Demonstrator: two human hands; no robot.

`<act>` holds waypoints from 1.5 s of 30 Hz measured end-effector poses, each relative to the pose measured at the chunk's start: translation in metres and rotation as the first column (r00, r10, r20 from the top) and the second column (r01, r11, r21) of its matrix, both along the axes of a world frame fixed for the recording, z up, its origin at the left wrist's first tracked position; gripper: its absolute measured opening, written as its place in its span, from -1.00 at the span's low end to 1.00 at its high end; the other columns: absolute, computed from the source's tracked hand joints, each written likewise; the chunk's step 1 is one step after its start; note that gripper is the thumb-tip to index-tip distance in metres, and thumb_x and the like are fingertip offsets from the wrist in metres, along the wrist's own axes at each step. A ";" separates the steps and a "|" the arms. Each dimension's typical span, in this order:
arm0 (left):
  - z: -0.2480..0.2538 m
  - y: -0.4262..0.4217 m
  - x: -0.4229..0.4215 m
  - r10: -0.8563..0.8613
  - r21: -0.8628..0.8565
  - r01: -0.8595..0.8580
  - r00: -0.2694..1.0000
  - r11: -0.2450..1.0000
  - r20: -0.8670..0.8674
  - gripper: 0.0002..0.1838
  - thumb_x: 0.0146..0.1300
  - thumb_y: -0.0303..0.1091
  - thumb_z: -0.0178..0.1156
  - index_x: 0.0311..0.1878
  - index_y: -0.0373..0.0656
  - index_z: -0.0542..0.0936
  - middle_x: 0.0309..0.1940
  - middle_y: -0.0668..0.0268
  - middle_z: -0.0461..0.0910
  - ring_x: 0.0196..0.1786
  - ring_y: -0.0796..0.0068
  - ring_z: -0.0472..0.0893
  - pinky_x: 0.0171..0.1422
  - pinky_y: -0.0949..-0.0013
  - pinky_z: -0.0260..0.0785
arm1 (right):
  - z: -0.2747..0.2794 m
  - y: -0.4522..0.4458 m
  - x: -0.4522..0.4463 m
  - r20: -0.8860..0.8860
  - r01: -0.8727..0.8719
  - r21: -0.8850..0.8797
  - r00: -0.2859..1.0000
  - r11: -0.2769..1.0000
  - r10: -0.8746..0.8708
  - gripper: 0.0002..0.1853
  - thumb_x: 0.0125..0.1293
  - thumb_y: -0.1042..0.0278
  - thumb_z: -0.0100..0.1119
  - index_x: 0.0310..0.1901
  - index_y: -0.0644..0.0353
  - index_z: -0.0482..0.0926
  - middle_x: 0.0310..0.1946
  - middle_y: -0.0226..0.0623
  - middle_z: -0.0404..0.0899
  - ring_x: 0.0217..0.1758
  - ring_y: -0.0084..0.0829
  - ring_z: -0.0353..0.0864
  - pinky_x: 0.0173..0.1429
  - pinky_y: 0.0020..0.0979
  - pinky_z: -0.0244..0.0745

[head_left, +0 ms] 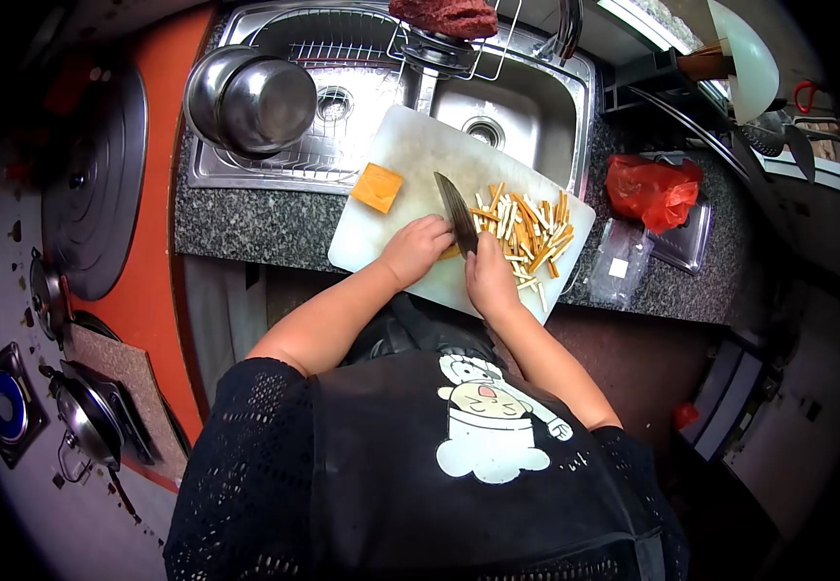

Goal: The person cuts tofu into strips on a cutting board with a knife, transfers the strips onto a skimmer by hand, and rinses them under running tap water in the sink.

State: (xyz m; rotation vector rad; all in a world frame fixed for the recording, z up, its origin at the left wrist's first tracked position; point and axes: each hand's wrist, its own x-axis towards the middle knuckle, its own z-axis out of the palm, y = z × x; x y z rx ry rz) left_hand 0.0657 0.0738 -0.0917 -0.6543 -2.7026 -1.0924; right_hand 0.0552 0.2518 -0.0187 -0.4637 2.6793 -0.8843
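Note:
My right hand [493, 276] is wrapped round the handle of a kitchen knife [456, 208], its dark blade pointing away from me over the white cutting board [405, 145]. Close against the blade's left side, my left hand [418, 252] presses with curled fingers on a flat orange piece [451, 252], mostly hidden beneath them; it looks like pressed tofu. A square orange block of tofu [377, 187] lies at the board's left edge. Right of the knife, cut tofu strips [533, 229], white inside with orange skin, are heaped loosely.
The board bridges the double sink [555, 126] and the granite counter [245, 228]. Metal bowls [267, 102] stand on the left-hand rack. Reddish meat [444, 16] sits behind. A red plastic bag [652, 192] and a clear bag [619, 263] lie at right.

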 end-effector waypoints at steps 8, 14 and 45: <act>-0.001 -0.001 0.001 0.004 0.005 -0.004 1.000 1.000 0.002 -0.78 0.09 -0.42 0.19 -0.16 -0.16 0.65 -0.12 0.26 0.60 0.02 0.24 0.58 0.08 0.27 0.51 | 0.021 0.008 0.010 0.132 -0.043 0.106 0.991 0.993 0.029 -0.81 0.30 0.57 0.01 -0.08 0.35 0.31 -0.14 0.24 0.47 -0.14 0.29 0.53 -0.06 0.10 0.47; 0.001 -0.003 0.001 0.002 0.029 -0.001 1.000 1.000 -0.020 -0.76 0.08 -0.42 0.19 -0.15 -0.18 0.65 -0.09 0.26 0.60 0.04 0.24 0.58 0.11 0.28 0.50 | -0.009 -0.005 0.001 -0.016 0.000 0.023 1.000 1.000 0.000 -0.81 0.33 0.53 0.05 -0.08 0.34 0.31 -0.14 0.21 0.46 -0.10 0.28 0.52 -0.07 0.10 0.47; 0.000 -0.009 0.010 -0.017 0.026 0.018 1.000 0.999 -0.012 -0.81 0.09 -0.42 0.20 -0.21 -0.18 0.65 -0.11 0.25 0.61 0.06 0.23 0.57 0.15 0.27 0.49 | -0.005 -0.012 0.001 -0.015 -0.038 -0.009 0.999 0.999 0.038 -0.79 0.30 0.56 0.05 -0.08 0.34 0.30 -0.12 0.20 0.46 -0.11 0.28 0.52 -0.07 0.11 0.47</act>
